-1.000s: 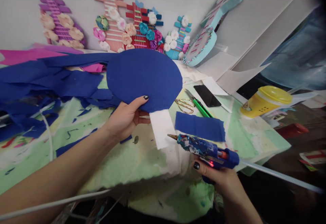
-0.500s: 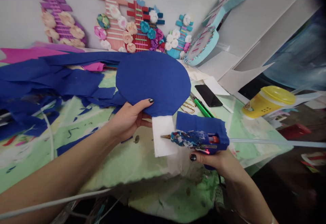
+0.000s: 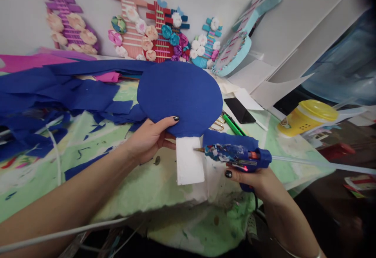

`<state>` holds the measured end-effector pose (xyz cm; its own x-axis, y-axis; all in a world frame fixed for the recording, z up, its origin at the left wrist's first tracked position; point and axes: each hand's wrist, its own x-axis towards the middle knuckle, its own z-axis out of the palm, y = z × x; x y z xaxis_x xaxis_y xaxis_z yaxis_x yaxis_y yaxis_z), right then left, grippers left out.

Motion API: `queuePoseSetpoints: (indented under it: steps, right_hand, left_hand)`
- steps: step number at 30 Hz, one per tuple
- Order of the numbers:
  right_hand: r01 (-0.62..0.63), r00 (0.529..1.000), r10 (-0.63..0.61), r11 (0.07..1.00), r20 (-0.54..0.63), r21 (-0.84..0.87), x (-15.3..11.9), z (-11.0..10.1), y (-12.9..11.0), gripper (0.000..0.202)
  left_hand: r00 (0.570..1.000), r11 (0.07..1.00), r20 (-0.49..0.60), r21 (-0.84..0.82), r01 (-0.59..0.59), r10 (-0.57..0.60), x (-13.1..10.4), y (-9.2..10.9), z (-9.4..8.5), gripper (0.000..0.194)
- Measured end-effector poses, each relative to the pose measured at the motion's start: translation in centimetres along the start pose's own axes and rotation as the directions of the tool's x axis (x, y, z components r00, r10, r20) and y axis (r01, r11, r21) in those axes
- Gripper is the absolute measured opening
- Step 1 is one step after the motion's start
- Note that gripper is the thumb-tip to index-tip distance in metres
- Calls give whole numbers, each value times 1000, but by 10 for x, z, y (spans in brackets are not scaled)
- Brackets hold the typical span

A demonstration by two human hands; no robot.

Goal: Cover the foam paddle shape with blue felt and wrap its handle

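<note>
Left hand (image 3: 149, 139) is pinching blue oval (image 3: 180, 93), right hand (image 3: 258, 180) is gripping glue gun (image 3: 230, 154); white tab (image 3: 189, 168) jutting beside left hand

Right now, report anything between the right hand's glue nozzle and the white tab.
Nothing visible: the right hand holds the glue gun with its nozzle in front of the white tab; the left hand, aside, grips the blue oval.

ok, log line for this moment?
left hand: holding blue round piece | right hand: gripping glue gun | nozzle: over white tab, contact unclear
</note>
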<state>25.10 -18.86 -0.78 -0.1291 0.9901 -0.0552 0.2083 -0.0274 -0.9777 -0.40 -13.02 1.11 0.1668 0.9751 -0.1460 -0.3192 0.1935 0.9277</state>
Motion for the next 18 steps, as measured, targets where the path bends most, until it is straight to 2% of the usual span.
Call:
queuePoseSetpoints:
  steps: [2, 4, 9, 13, 15, 18]
  right_hand:
    - [4, 996, -4, 1000, 94, -7, -4, 1, -7, 29]
    - [23, 991, -21, 1000, 136, -15, -7, 2, -13, 33]
    - [75, 997, -75, 997, 19, -5, -3, 2, -5, 31]
    - [50, 998, -51, 998, -40, -31, 2, 1, 9, 26]
    - [33, 999, -32, 999, 15, -27, 1, 1, 11, 28]
    - [-8, 975, 10, 1000, 222, -8, -3, 2, 7, 37]
  left_hand:
    - [1000, 1000, -14, -10, -7, 7, 1, 1, 0, 26]
    - [1000, 1000, -20, -18, -10, 10, 1, 1, -1, 25]
    - [1000, 1000, 13, -5, 9, -9, 1, 0, -1, 26]
    - [999, 999, 32, 12, 40, -40, 0, -2, -1, 25]
    - [998, 998, 22, 7, 55, -55, 0, -1, -1, 21]
    - [998, 998, -20, -19, 64, -65, 1, 1, -1, 17]
